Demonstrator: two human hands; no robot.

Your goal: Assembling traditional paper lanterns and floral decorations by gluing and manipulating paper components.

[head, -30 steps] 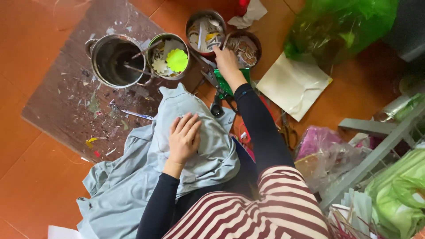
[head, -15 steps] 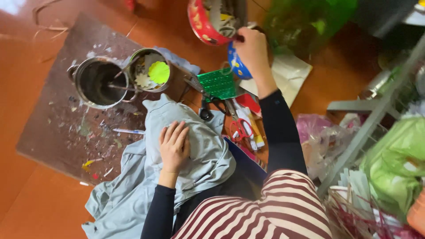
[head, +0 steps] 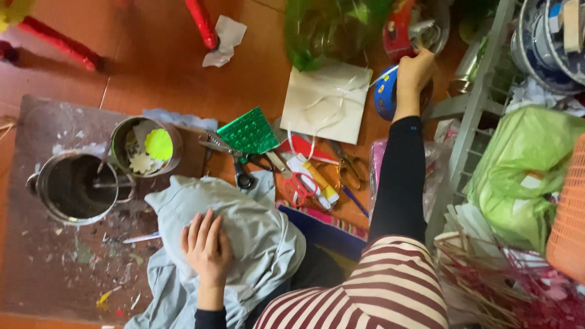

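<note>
Fingers of the left hand (head: 207, 247) lie flat on crumpled grey cloth (head: 256, 228) while the right hand (head: 414, 76) grips a round blue bowl (head: 385, 92).

Orange floor (head: 152, 67) carries a spattered board (head: 42, 268), cloth (head: 244, 244), scissors (head: 295, 183).

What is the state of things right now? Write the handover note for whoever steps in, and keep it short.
Left hand: open, palm flat on the pale blue cloth bunched on the lap.
Right hand: arm stretched forward, fingers closed on the rim of a blue spotted bowl.
Things: the bowl is held off the floor beside the white rack. The red-handled scissors and green foil sheet lie on the floor between the hands.
Done: bowl gripped and raised.
Left: bowl not yet set down; scissors and foil untouched.
</note>
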